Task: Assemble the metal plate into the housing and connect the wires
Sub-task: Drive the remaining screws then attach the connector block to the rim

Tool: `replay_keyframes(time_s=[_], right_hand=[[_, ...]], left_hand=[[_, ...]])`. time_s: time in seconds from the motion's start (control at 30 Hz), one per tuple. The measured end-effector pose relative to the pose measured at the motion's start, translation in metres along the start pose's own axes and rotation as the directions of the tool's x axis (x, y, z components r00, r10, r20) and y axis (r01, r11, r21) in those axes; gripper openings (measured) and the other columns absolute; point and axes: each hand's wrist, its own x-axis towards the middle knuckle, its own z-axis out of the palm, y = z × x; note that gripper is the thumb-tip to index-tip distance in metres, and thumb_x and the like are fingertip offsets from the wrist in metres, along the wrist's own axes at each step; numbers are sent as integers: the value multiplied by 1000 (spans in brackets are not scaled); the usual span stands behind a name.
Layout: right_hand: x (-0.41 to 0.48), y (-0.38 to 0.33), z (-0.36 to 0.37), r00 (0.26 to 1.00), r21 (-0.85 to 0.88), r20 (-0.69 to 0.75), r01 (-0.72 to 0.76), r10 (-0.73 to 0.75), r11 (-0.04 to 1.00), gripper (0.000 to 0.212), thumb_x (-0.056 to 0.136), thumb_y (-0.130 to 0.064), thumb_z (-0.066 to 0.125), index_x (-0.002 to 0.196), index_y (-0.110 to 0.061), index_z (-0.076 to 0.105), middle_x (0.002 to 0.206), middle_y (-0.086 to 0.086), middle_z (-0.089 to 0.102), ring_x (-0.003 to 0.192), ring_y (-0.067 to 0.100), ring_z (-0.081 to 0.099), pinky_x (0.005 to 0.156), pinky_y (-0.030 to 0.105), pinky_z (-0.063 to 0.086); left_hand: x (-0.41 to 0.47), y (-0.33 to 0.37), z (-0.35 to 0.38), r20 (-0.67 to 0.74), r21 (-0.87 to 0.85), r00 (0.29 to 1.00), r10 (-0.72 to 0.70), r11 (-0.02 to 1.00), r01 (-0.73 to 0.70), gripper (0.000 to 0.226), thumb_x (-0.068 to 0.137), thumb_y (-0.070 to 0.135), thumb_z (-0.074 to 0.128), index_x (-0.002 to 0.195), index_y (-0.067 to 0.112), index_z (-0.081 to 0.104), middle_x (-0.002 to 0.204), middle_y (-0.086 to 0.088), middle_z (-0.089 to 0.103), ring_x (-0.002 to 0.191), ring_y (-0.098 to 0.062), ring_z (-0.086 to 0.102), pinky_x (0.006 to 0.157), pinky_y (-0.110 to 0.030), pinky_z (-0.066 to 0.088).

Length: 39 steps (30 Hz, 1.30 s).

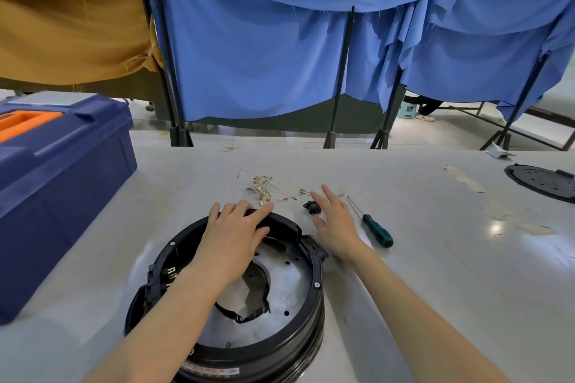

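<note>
From the head camera, the round black housing [315, 286] stands open side up on the table [435, 274], close to the person. The silvery metal plate [291, 280] lies inside it, which suggests it is already seated or being seated. The left hand [236, 227] lies over the housing's far rim, its fingers fairly straight and close together, probably to steady it. The right hand [334, 218] reaches beyond it with its fingers spread and holding nothing, beside a small black connector part [311, 206]. Whether it touches that part I cannot tell. The loose wires [264, 188] with brass terminals lie just past both hands, not yet connected. A green-handled screwdriver [376, 230] lies to the right within reach, and a blue toolbox [62, 180] sits at far left.
</note>
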Motion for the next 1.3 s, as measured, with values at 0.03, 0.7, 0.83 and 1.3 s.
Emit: replay_keyframes(time_s=[0.03, 0.7, 0.83, 1.3], right_hand=[[4, 0, 3, 1000, -43, 20, -5, 6, 999, 52, 102, -15, 43, 152, -26, 31, 163, -5, 12, 147, 26, 15, 116, 44, 18], [-59, -38, -63, 998, 647, 57, -38, 2, 762, 20, 72, -7, 84, 89, -16, 79, 78, 7, 65, 65, 21, 65, 70, 27, 56], [-62, -43, -69, 992, 584, 119, -27, -52, 811, 33, 69, 2, 84, 98, -14, 77, 84, 10, 74, 75, 16, 71, 71, 18, 54], [-63, -48, -76, 987, 454, 132, 23, -92, 891, 35, 66, 7, 82, 91, -17, 78, 70, -5, 69, 65, 4, 65, 64, 13, 50]], left_hand=[[0, 0, 0, 1, 1, 1000, 1, 1000, -1, 49, 103, 43, 30, 151, 38, 23, 135, 8, 44, 126, -17, 39, 113, -37, 18], [-6, 14, -8, -174, -239, 980, 99, 961, -140, 36, 101, 31, 46, 134, 21, 55, 138, 4, 50, 130, -14, 40, 109, -27, 23], [-9, 21, -13, -268, -232, 952, 151, 948, -216, 25, 97, 30, 56, 115, 19, 69, 108, 4, 60, 106, -17, 52, 89, -27, 32], [-11, 31, -17, 49, -779, 997, -67, 622, 80, 35, 95, 42, 54, 77, 16, 67, 44, 2, 52, 32, -13, 41, 39, -24, 38]])
